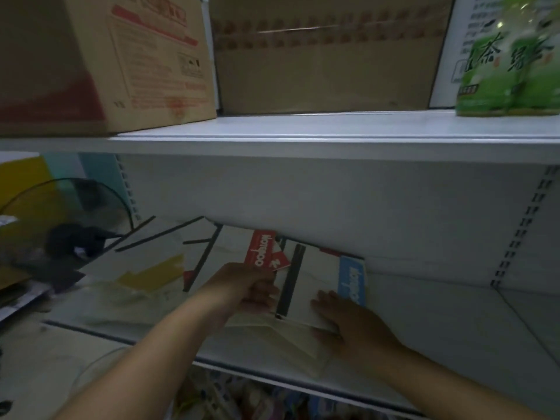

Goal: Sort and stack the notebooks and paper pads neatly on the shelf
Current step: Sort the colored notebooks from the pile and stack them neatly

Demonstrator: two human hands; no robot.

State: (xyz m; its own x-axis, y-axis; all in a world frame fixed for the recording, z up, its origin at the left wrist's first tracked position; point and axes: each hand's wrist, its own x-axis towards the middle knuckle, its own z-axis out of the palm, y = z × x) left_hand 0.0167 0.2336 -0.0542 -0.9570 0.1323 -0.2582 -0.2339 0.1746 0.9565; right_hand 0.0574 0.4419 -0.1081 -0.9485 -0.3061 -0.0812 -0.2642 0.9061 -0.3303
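Head view of a white metal shelf unit. On the lower shelf [439, 328], near its middle, lies a loose group of white-covered notebooks. The left hand [253, 291] curls its fingers round the near edge of a red-banded notebook [263, 251], which is tilted with its far end against the back panel. Just to its right, the right hand [354, 325] rests with straight fingers flat on the cover of a blue-banded notebook [351, 278], its thumb at the near edge. This notebook has a black spine strip [291, 283] and lies on top of further pale pads [281, 338]. To the left, towards the back, more white pads with black spines [200, 247] lie askew, and a yellow sheet [151, 275] lies near them. At far left stands a glass pot lid [100, 201] with a black knob [69, 242]. The upper shelf [303, 131] carries a printed cardboard box [121, 62], a plain cardboard box [327, 68] and a pack of green tea bottles [509, 65].
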